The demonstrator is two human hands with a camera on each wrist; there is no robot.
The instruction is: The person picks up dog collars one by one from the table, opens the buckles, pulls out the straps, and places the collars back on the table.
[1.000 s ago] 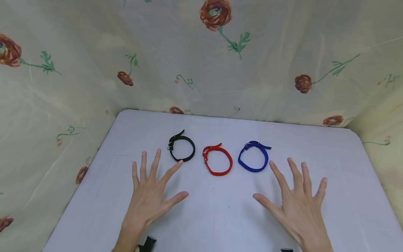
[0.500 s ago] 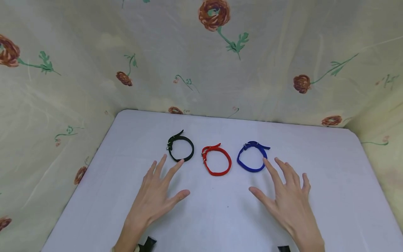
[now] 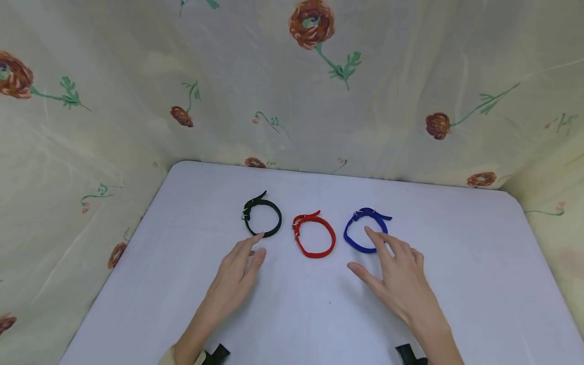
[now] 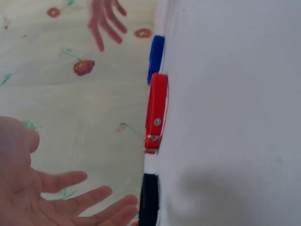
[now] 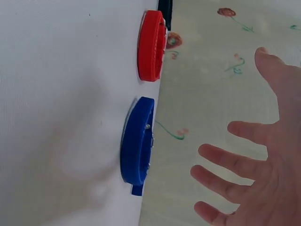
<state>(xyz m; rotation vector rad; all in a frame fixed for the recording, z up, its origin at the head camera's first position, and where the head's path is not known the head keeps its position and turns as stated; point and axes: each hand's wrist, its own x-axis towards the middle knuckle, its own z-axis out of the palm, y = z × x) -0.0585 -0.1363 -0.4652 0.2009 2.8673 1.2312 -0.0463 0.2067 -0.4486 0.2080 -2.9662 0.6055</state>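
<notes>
Three buckled collars stand on edge in loops across the white table: a black collar (image 3: 276, 219) at left, a red collar (image 3: 331, 237) in the middle and a blue collar (image 3: 353, 241) at right. My left hand (image 3: 231, 281) hovers just in front of the black collar, fingers loosely extended and nothing held. In the head view its index fingertip overlaps the black loop's near edge. My right hand (image 3: 401, 279) is over the table by the blue collar, thumb and fingers spread. The right wrist view shows a gap between those fingers and the blue collar (image 5: 136, 141).
The white table (image 3: 310, 324) has rounded far corners. A flower-patterned cloth (image 3: 383, 101) hangs behind it and along both sides. Black straps (image 3: 219, 354) sit at my wrists.
Both hands have moved inward, the right one leftward toward the blue collar. Their widely spread fingers have relaxed and drawn closer together. The collars stay in place.
</notes>
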